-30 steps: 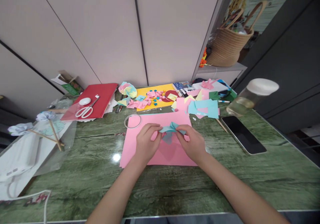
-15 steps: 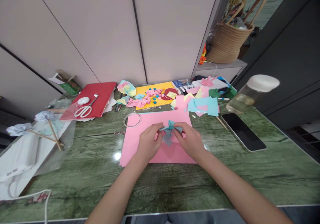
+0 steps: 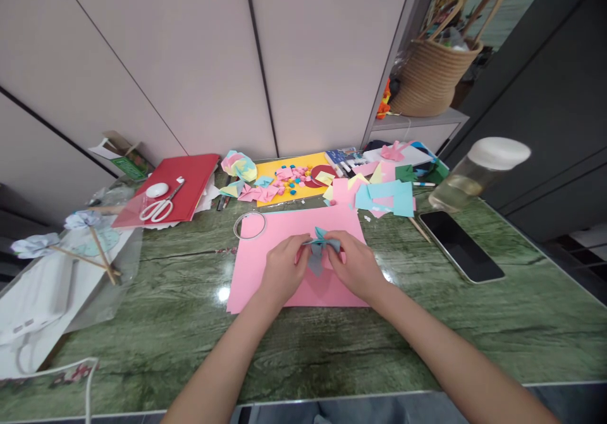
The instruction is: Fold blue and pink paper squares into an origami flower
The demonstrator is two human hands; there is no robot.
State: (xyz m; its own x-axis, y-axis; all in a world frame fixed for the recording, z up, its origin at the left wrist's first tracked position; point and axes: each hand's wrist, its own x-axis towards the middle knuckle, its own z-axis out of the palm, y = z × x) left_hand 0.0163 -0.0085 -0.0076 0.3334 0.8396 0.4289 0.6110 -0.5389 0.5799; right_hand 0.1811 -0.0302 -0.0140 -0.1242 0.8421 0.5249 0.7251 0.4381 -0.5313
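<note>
So the grip's a two-sided pinch: left hand (image 3: pixel 284 265) and right hand (image 3: pixel 356 265) are nearly mirror images, fingers curled and pointing in at each other, thumb tips brought up against the fingers with the folded blue paper (image 3: pixel 316 261) caught between them. Each has one end of it, with a little peak sticking up in the middle and a flap hanging down. The paper sits in the gap between the hands, right over the pink sheets (image 3: pixel 258 278). Both forearms slant in from the bottom edge. A thin ring (image 3: pixel 236 227) overlaps the sheets' far left corner, and all that's on a green tabletop (image 3: pixel 180 304). Further out there's a phone (image 3: pixel 461 247) off to the right, scissors (image 3: pixel 160 210) on a red folder (image 3: pixel 192 181) to the left, and loose blue pieces (image 3: pixel 403 199) at the back.
</note>
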